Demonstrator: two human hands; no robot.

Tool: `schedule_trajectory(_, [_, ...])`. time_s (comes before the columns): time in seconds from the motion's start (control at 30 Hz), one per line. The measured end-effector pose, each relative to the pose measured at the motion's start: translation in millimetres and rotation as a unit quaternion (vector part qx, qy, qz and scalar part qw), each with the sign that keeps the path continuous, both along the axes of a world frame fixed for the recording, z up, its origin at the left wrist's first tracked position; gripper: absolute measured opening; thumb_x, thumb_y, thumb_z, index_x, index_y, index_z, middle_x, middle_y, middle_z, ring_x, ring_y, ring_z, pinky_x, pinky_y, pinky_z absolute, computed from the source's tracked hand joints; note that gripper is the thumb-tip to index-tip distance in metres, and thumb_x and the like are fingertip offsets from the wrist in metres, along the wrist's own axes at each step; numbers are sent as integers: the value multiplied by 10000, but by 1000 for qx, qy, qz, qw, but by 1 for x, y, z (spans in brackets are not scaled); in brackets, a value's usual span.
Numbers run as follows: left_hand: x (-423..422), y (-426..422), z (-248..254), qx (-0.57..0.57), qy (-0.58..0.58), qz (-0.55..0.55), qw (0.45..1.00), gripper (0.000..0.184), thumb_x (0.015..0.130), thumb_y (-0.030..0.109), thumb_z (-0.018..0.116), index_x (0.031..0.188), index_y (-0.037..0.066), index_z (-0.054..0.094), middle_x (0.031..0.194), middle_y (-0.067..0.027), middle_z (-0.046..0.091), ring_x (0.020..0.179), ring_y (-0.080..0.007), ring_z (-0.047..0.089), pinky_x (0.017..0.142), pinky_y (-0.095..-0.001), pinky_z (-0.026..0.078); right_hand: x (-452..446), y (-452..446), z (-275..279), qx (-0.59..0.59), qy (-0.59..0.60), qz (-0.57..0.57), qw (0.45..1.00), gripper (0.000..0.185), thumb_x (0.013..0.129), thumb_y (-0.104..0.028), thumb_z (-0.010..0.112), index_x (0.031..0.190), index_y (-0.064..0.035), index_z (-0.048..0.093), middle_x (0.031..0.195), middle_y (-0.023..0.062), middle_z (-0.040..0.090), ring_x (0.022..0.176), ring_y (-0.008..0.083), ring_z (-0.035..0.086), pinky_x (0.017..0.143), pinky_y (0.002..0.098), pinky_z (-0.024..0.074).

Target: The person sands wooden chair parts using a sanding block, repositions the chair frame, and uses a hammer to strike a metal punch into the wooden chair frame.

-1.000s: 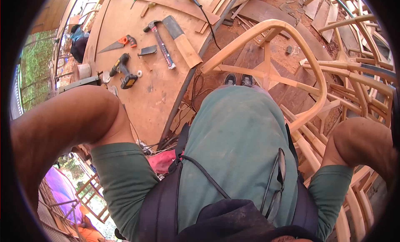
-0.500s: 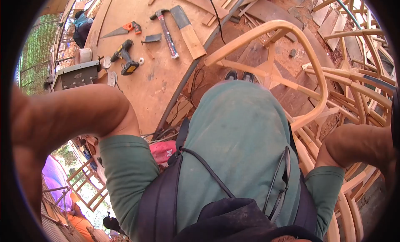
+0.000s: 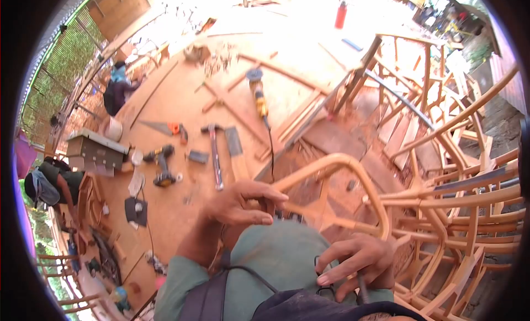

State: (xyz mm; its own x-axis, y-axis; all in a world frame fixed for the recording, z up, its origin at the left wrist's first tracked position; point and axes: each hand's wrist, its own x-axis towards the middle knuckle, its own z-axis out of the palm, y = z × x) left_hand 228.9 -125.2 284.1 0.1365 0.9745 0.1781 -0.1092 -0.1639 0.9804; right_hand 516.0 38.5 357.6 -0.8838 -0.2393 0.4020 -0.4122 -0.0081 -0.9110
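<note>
My left hand (image 3: 243,204) is raised in front of my body, thumb and fingers apart and loosely bent, with nothing visible in it. In the picture its fingertips overlap the end of a curved wooden chair rail (image 3: 345,159); whether they touch I cannot tell. My right hand (image 3: 356,261) is in front of my chest, fingers spread and loosely curved, close to the dark cord (image 3: 319,266) hanging there. On the wooden work table (image 3: 193,108) lie a hammer (image 3: 215,155), a wooden-handled flat blade (image 3: 234,150), a cordless drill (image 3: 163,165) and an orange-handled handsaw (image 3: 165,127).
A yellow angle grinder (image 3: 258,94) with a cord lies farther up the table near wood strips. Wooden chair frames (image 3: 469,205) crowd my right side. Two people work at the left, one (image 3: 117,89) farther off and one (image 3: 55,183) nearer. A red bottle (image 3: 340,16) stands far back.
Both hands have come into view from the sides to the front of my body. The camera view has tilted up, showing more of the table and the people at the left.
</note>
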Motion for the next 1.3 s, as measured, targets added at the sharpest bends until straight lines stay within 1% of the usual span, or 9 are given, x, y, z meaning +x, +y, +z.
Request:
schedule_trajectory(0.17, [-7,10,-7,13,-14,-8,1000,451,898,50,776,1327,-8,648,1123,-106,718,872,-146,703,767,-294,564,-10,-10,8,55,18,89,994,554,833,-240,857,1287,22,680,1132,196,672,722,265,678,640,341,535])
schedule_trajectory(0.27, [-9,5,-10,-23,-40,1,999,479,892,60,787,1340,-19,637,1139,-131,727,910,-157,713,798,-301,565,-15,-13,18,71,68,80,992,271,963,-97,641,1140,102,693,1093,284,655,666,343,696,566,377,565])
schedule_trajectory(0.47, [-8,3,-17,-23,-16,11,1000,468,883,45,788,1325,-22,649,1120,-138,735,912,-150,715,814,-299,564,-10,-24,32,-23,95,-71,993,294,950,-152,718,1069,118,712,924,272,701,575,284,678,511,313,525])
schedule_trajectory(0.57, [-6,7,-14,7,0,9,1000,460,882,43,787,1318,-17,655,1119,-136,736,911,-144,714,811,-295,563,-8,-39,35,-181,66,-123,974,337,914,-208,798,1049,94,731,858,256,710,582,251,676,521,293,517])
schedule_trajectory(0.7, [0,17,7,22,-10,-2,1000,456,873,53,799,1302,-18,663,1116,-145,736,905,-155,716,798,-298,565,-7,-28,35,-203,88,-129,967,443,842,-241,866,1108,80,714,887,237,701,645,235,674,563,306,523])
schedule_trajectory(0.77, [2,25,18,63,26,-13,998,468,864,55,808,1302,-20,661,1121,-153,733,905,-158,716,792,-301,566,-3,-13,23,-198,87,-113,970,571,805,-247,877,1241,69,685,1002,224,695,719,239,673,605,330,512])
schedule_trajectory(0.8, [4,29,23,82,43,-20,995,474,859,56,812,1301,-21,660,1124,-157,731,905,-159,716,789,-303,566,-5,-17,20,-230,75,-159,957,575,754,-207,893,1204,90,694,876,213,694,731,230,665,591,316,485])
schedule_trajectory(1.03, [38,42,60,183,46,-5,982,574,822,54,837,1352,4,622,1290,-210,635,931,-210,712,795,-330,579,9,-32,0,-450,-173,-191,855,646,684,-175,896,1228,92,673,922,152,692,825,207,661,680,284,477])
schedule_trajectory(1.3, [87,74,107,436,161,-10,885,632,853,10,760,1441,71,537,1339,-211,529,891,-288,679,712,-364,565,20,4,-8,-339,-95,-196,915,523,667,-174,895,1049,140,726,790,109,715,625,151,640,552,270,464])
